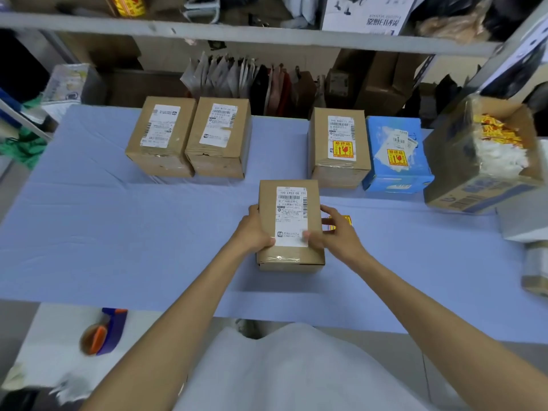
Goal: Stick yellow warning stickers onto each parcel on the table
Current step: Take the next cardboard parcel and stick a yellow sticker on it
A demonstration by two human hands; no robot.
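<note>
Back-left of the centre parcel (290, 226): far-left parcel (161, 136) and second bare parcel (219, 137), plain brown cardboard, touching side by side, white labels up, no yellow on them (queued, I'd guess). My left hand (255, 229) grips the centre parcel's left edge, thumb on top, fingers curled round the side; I judge it's steadying the box square for sticking. The centre parcel is a matte brown box with a glossy white label and clear tape on the near seam, sitting on the blue cloth table (118, 232). My right hand (338, 232) grips its right edge, thumb on the label. A yellow sticker (344, 221) shows at those fingers; pinched or just under them, I cannot tell. Back-right: stickered brown parcel (339, 146) and blue parcel (397, 154), both done and parked aside. Farther right, an open carton (462, 161) holds loose stickers (supply).
</note>
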